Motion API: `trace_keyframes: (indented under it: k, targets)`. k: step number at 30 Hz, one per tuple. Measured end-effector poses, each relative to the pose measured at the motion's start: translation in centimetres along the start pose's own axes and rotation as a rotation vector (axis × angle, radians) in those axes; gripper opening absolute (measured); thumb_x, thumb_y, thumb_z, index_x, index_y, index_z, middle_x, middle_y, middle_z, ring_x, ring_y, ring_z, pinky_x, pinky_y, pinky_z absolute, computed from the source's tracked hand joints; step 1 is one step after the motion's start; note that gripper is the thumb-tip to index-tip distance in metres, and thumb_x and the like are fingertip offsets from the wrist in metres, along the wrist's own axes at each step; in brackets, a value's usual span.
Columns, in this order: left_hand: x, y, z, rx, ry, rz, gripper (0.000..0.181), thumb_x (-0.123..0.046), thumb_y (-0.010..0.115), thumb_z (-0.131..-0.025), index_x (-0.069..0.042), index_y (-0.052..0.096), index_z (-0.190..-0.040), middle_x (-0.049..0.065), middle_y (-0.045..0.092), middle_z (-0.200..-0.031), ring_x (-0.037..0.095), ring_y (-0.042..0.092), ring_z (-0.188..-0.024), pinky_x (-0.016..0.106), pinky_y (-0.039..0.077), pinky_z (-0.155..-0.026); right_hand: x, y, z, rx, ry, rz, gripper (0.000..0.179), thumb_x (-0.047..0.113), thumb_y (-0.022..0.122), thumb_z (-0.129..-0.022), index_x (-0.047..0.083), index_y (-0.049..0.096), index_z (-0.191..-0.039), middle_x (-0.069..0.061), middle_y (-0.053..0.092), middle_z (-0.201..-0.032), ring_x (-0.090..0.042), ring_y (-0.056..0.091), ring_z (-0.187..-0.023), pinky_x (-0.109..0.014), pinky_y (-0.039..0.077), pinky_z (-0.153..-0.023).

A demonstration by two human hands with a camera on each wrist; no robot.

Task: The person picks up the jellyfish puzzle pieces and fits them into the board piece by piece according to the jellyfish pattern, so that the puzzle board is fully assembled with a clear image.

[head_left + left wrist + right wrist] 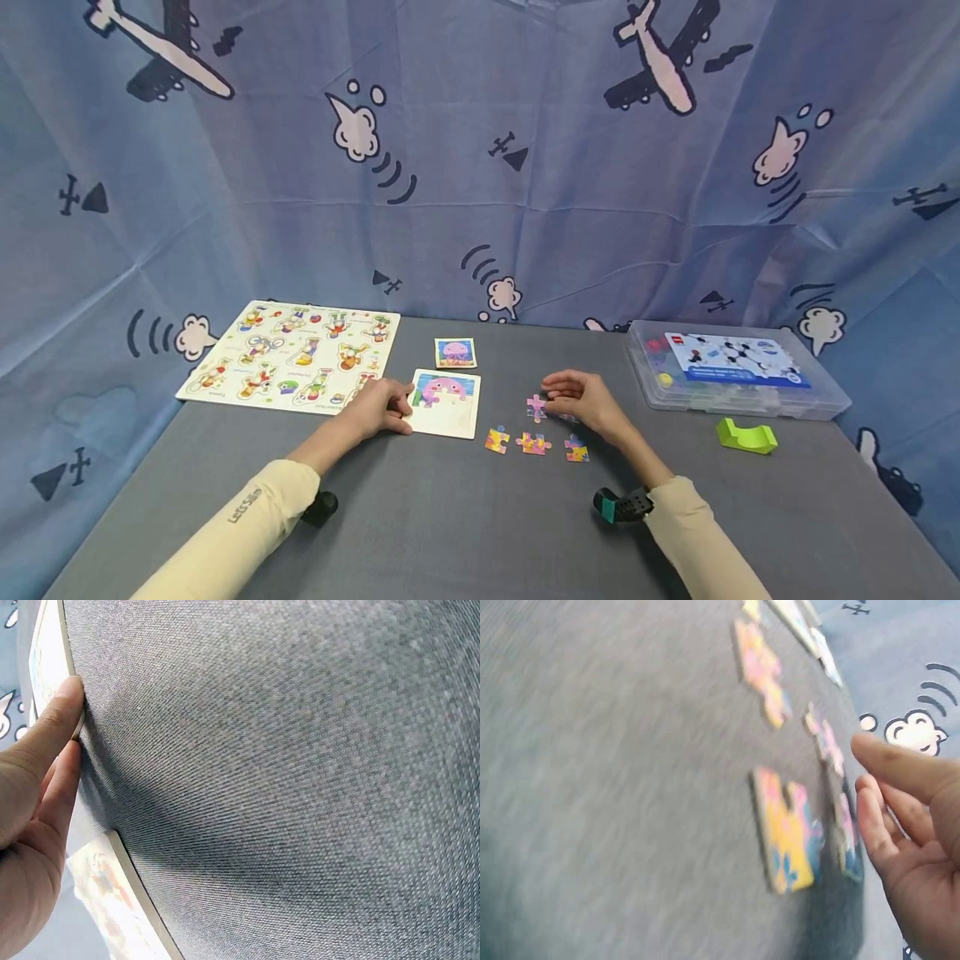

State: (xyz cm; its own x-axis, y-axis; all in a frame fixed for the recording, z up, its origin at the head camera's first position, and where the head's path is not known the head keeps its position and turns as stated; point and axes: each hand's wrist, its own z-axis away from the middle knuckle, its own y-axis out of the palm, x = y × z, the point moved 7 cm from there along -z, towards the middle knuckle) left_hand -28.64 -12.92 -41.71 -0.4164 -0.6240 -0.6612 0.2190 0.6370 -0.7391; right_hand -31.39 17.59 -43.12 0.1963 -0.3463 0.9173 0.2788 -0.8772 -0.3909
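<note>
A square puzzle board (442,425), partly filled with a pink picture, lies left of centre in the head view. My left hand (378,407) pinches its left edge between thumb and fingers; the left wrist view shows the thumb (69,694) at that edge. My right hand (588,403) hovers over loose puzzle pieces, its fingers extended and holding nothing. Beside its fingertips lies a pink piece (536,407); another piece (846,836) is partly hidden under the hand. Nearer me lie a yellow piece (497,439), a pink-and-yellow piece (533,444) and a yellow-and-blue piece (789,840).
A small picture card (455,352) with a pink creature lies behind the puzzle board. To the left is a large cream board (285,375) with several printed figures. At right stand a clear plastic case (738,371) and a green curved block (746,437). A printed curtain (480,167) hangs behind.
</note>
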Motion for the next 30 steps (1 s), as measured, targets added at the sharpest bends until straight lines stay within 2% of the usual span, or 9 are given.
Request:
trace_keyframes:
  k: [3,8,12,19,24,30]
  targets:
    - [0.16,0.03,-0.01,-0.002,0.001,-0.008,0.021,-0.001,0.085,-0.065,0.0,0.065,-0.07,0.027,0.064,-0.114,0.039,0.059,-0.112,0.023,0.041,-0.063,-0.07,0.04,0.14,0.035,-0.014,0.074,0.037,-0.002,0.074,-0.08,-0.011,0.061,-0.113,-0.026,0.065,-0.11,-0.034,0.065,-0.098,-0.023,0.051,-0.079]
    - [0.28,0.09,-0.01,-0.004,0.008,-0.015,0.021,-0.002,0.086,-0.065,-0.001,0.065,-0.07,0.027,0.064,-0.115,0.039,0.059,-0.113,0.023,0.042,-0.064,0.07,-0.11,0.27,0.037,-0.06,0.163,0.036,-0.001,0.077,-0.077,-0.009,0.063,-0.11,-0.022,0.068,-0.107,-0.032,0.065,-0.098,-0.033,0.051,-0.083]
    - [0.36,0.12,-0.04,-0.002,0.02,-0.008,0.022,-0.002,0.086,-0.065,-0.001,0.064,-0.069,0.025,0.065,-0.112,0.039,0.058,-0.114,0.023,0.042,-0.063,0.08,-0.03,0.28,0.045,-0.072,0.232,0.035,0.003,0.079,-0.076,-0.005,0.066,-0.108,-0.017,0.07,-0.105,-0.029,0.065,-0.097,-0.036,0.05,-0.085]
    - [0.39,0.18,-0.07,0.0,0.013,0.001,0.022,-0.001,0.085,-0.065,0.0,0.064,-0.07,0.026,0.065,-0.113,0.038,0.059,-0.112,0.021,0.041,-0.061,-0.08,0.13,0.08,0.044,-0.093,0.358,0.032,0.008,0.08,-0.076,-0.001,0.069,-0.105,-0.011,0.071,-0.1,-0.025,0.065,-0.093,-0.04,0.05,-0.082]
    - [0.36,0.14,-0.05,0.001,-0.002,0.004,0.02,-0.001,0.085,-0.065,0.0,0.065,-0.07,0.026,0.064,-0.114,0.038,0.059,-0.113,0.021,0.041,-0.061,0.24,0.36,-0.22,0.036,-0.151,0.386,0.029,0.008,0.081,-0.076,-0.001,0.07,-0.101,-0.011,0.072,-0.095,-0.024,0.066,-0.087,-0.037,0.051,-0.077]
    - [0.41,0.1,0.0,0.0,-0.016,0.006,0.02,-0.002,0.085,-0.066,-0.001,0.065,-0.07,0.027,0.063,-0.116,0.038,0.058,-0.113,0.023,0.042,-0.064,0.73,0.66,-0.51,0.032,-0.173,0.345,0.029,0.005,0.079,-0.077,-0.001,0.069,-0.103,-0.013,0.071,-0.099,-0.026,0.067,-0.09,-0.037,0.052,-0.079]
